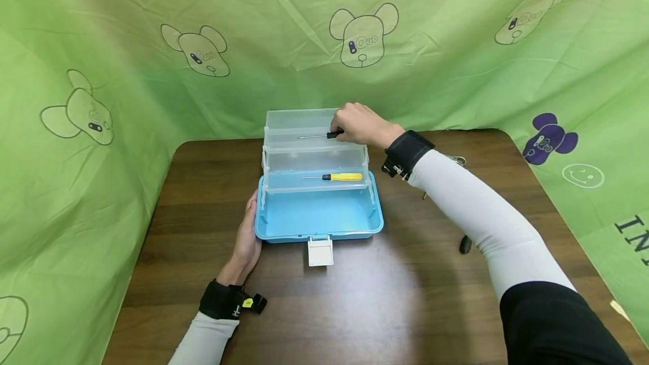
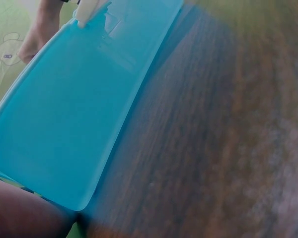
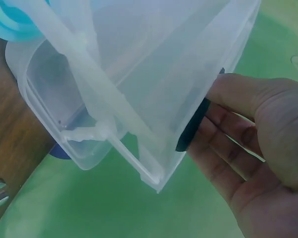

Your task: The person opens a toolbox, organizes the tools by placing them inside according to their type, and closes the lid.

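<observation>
A light-blue toolbox [image 1: 319, 213] stands unfolded on the table, its translucent trays [image 1: 291, 156] stepped up toward the back. Over the upper tray, my right hand [image 1: 362, 124] pinches a screwdriver [image 1: 333, 134] by its black handle, the thin shaft pointing left. From the right wrist view, that black handle [image 3: 192, 126] shows at the tray wall between thumb and fingers. A yellow-handled screwdriver [image 1: 346, 177] lies in the lower tray. My left hand [image 1: 247, 244] rests along the toolbox's left side with fingers extended; its fingertips are partly hidden by the box wall.
A white latch [image 1: 320, 252] hangs from the toolbox's front. To the right, partly covered by my right arm, are a wrench end [image 1: 458, 160] and a black handle [image 1: 465, 244]. Green printed cloth [image 1: 284, 44] stands behind and beside the brown table [image 1: 355, 308].
</observation>
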Demonstrator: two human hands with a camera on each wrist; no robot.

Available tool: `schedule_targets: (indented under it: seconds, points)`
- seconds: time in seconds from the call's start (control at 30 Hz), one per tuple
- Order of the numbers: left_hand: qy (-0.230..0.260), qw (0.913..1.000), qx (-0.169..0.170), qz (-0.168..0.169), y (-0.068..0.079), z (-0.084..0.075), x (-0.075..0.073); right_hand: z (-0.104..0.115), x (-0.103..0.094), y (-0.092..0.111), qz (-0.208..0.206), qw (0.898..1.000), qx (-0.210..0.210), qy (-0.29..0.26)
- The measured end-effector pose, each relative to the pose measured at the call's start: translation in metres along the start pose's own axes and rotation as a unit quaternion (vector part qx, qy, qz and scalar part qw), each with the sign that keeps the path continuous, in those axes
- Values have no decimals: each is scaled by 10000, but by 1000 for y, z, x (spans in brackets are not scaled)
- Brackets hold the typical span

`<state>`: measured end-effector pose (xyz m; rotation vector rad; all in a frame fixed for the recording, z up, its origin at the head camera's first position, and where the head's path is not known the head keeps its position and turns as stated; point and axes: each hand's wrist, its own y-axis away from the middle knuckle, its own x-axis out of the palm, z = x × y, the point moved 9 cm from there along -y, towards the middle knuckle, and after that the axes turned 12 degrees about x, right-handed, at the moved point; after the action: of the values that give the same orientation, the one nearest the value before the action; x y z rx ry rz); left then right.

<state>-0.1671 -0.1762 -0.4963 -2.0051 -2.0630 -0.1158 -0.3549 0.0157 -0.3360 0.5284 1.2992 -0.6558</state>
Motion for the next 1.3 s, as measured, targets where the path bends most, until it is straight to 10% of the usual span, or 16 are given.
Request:
schedule_targets:
  seconds: [1.3]
  points:
    - [-5,10000,-63,-43,0,0,-2,-2,-8,17,-663,9954,393,575]
